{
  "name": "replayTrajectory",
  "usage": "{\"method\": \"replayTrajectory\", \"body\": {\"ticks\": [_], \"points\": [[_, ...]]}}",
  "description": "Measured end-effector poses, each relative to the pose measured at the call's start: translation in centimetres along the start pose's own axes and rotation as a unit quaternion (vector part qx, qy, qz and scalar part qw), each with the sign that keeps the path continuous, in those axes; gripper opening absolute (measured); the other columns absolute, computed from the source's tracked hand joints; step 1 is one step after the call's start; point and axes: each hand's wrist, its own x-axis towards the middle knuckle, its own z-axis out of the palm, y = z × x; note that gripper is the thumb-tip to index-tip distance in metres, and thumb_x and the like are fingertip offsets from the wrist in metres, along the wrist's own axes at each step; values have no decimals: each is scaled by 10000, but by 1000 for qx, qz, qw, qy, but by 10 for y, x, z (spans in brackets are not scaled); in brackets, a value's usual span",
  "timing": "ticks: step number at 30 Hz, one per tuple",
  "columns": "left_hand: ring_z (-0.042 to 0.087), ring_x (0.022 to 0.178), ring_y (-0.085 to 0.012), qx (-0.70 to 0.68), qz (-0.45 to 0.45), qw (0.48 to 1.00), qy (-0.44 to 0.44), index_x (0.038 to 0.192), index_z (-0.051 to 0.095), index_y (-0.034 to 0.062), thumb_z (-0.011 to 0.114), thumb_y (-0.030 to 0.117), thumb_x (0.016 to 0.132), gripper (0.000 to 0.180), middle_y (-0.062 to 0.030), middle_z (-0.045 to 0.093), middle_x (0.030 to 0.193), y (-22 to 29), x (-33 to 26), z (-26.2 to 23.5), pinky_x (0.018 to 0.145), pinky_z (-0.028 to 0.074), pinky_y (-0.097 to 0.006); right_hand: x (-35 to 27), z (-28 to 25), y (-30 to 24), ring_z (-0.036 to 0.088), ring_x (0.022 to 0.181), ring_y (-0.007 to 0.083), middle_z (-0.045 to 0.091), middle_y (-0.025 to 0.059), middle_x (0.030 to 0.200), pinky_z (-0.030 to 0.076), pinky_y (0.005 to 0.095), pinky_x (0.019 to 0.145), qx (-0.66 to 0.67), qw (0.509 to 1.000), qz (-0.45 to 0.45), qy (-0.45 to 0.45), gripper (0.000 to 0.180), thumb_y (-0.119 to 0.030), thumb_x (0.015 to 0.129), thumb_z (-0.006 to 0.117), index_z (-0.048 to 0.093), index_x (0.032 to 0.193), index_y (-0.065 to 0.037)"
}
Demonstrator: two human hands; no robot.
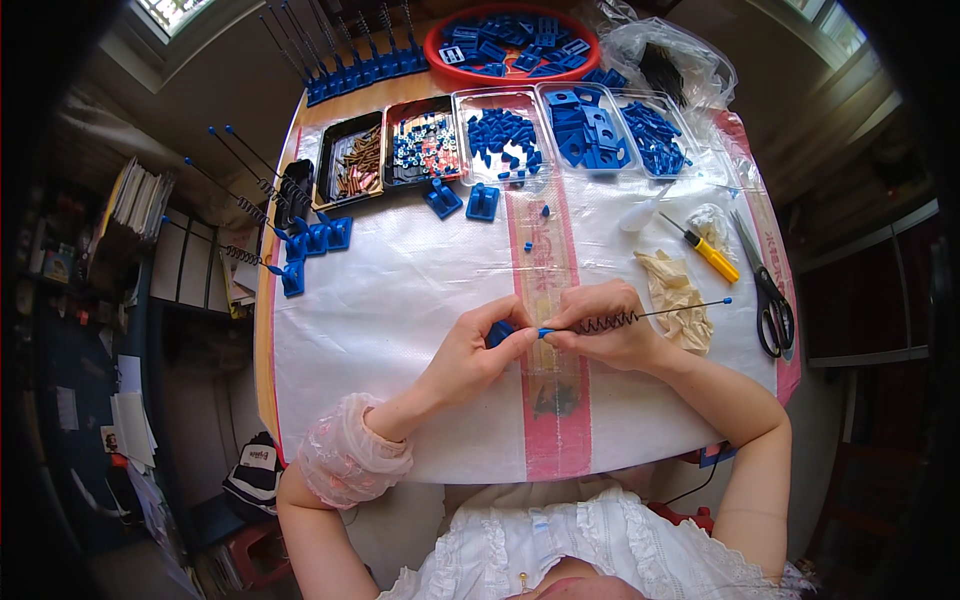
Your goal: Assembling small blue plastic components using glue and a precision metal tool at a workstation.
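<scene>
Over the middle of the table, my left hand (468,348) is closed around a blue plastic base piece (497,333), partly hidden by the fingers. Facing it, my right hand (622,345) grips a black coiled spring rod (612,322). Its thin straight end runs out to the right, tipped with a small blue cap (727,300). Both hands' fingertips meet at a small blue part (544,332) where rod and base come together; whether they are joined I cannot tell. Beyond the hands lie two loose blue bases, one the square base (482,202), and a tiny blue piece (528,246).
Trays along the far side hold brass-coloured screws (360,162), nuts (425,142) and blue parts (502,135). Behind stands a red basin (436,62). Bases with spring rods (325,235) stand left. At right lie crumpled paper (675,300), a yellow screwdriver (712,258) and black scissors (770,305).
</scene>
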Motion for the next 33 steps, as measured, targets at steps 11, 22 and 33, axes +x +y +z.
{"method": "replayTrajectory", "body": {"ticks": [11,22,33], "points": [[513,656,4,-30,-26,999,-26,959,620,70,671,231,982,170,68,582,782,1,-2,-2,581,406,-166,1,-1,-2,529,590,81,619,30,663,390,256,541,-1,1000,18,8,83,-41,796,801,746,842,-1],[505,620,-14,-24,-18,999,-19,979,615,62,656,200,982,144,56,563,774,1,-2,-1,549,407,-192,2,-1,-3,521,594,72,618,29,666,383,257,539,4,1000,15,5,86,-28,795,799,743,848,9],[497,616,-21,-13,-14,1000,-25,973,611,55,653,193,982,145,43,560,772,1,-2,-3,542,392,-204,1,-1,-1,534,588,91,628,40,672,391,270,535,3,1000,-7,3,85,-18,790,795,750,860,3]]}}
